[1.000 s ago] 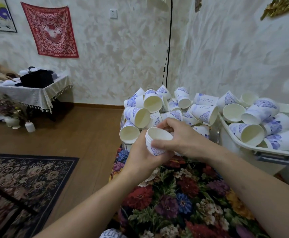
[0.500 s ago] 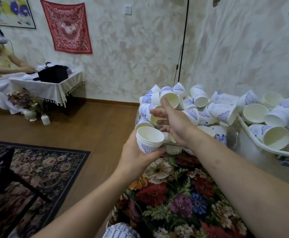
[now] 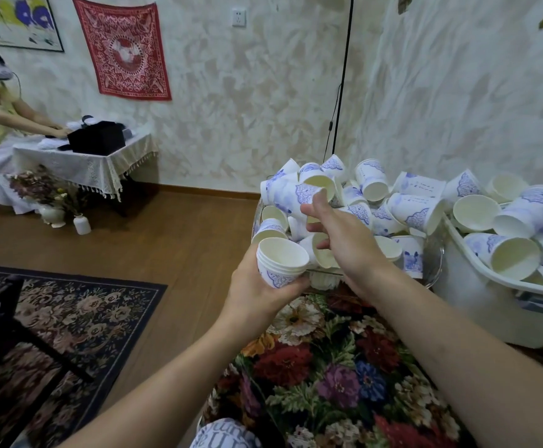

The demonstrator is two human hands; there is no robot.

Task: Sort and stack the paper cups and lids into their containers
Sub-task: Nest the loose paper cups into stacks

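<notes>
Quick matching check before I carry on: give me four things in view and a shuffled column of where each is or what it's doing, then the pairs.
Things
1. left hand
2. right hand
3. white bin
4. red cloth

States or places
A. hangs on the back wall
B. grips a nested stack of cups
C. at the far right, heaped with loose cups
D. reaches into the cup pile, fingers spread, gripping nothing

Pairs: 1-B, 2-D, 3-C, 4-A
</notes>
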